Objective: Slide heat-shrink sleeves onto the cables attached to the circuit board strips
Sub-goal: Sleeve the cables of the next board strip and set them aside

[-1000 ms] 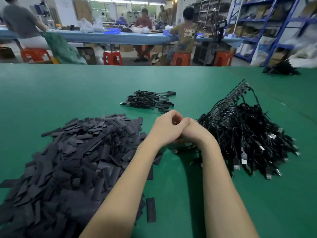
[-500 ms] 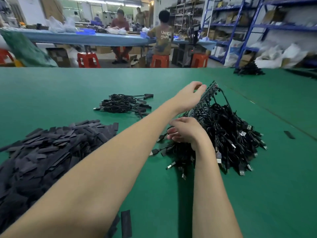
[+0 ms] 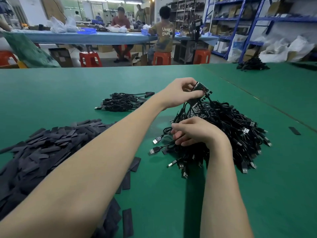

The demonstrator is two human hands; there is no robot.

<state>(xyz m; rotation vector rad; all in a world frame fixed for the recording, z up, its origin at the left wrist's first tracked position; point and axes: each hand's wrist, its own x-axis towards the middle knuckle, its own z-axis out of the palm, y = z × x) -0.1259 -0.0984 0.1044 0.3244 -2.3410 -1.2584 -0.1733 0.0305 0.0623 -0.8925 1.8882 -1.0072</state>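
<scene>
A green table surface (image 3: 51, 93) fills the foreground. Beyond its far edge, a long blue worktable (image 3: 96, 37) is seen across the room, with blue bins (image 3: 86, 30) and white plastic bags (image 3: 60, 25) set on it. A person in a tan printed shirt (image 3: 163, 36) is seated on an orange stool (image 3: 162, 58), back turned. Another person in a red shirt (image 3: 121, 21) is seated behind the worktable. More orange stools (image 3: 90, 59) are placed beneath it, beside a cardboard box (image 3: 62, 56). Blue metal shelving (image 3: 240, 23), stocked with boxes, is seen at the right, with white sacks (image 3: 283, 48) piled on the floor near it.
</scene>
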